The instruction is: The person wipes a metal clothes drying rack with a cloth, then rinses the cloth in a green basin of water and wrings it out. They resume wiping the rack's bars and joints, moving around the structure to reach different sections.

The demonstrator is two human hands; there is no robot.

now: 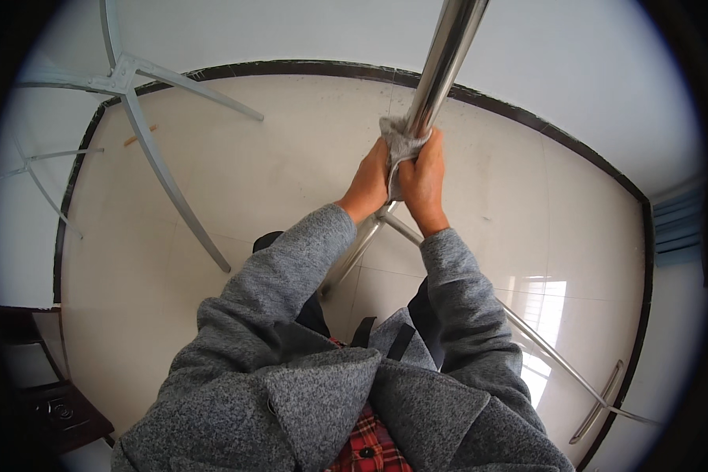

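Observation:
A shiny metal pole (448,53) rises from between the person's legs towards the top of the picture. A grey cloth (398,144) is wrapped around it partway up. My left hand (369,183) presses the cloth from the left side, and my right hand (423,180) grips it from the right. Both hands are closed around cloth and pole, and part of the fingers is hidden. Just below them, thinner metal tubes (402,229) join the pole and slope down towards the tiled floor.
Grey metal legs of a stand (171,177) reach across the floor at the left. A thin metal bar (554,348) runs to the lower right, near the wall's dark skirting (646,295). Dark carved wooden furniture (71,416) stands at lower left. Blue fabric (677,227) hangs at far right.

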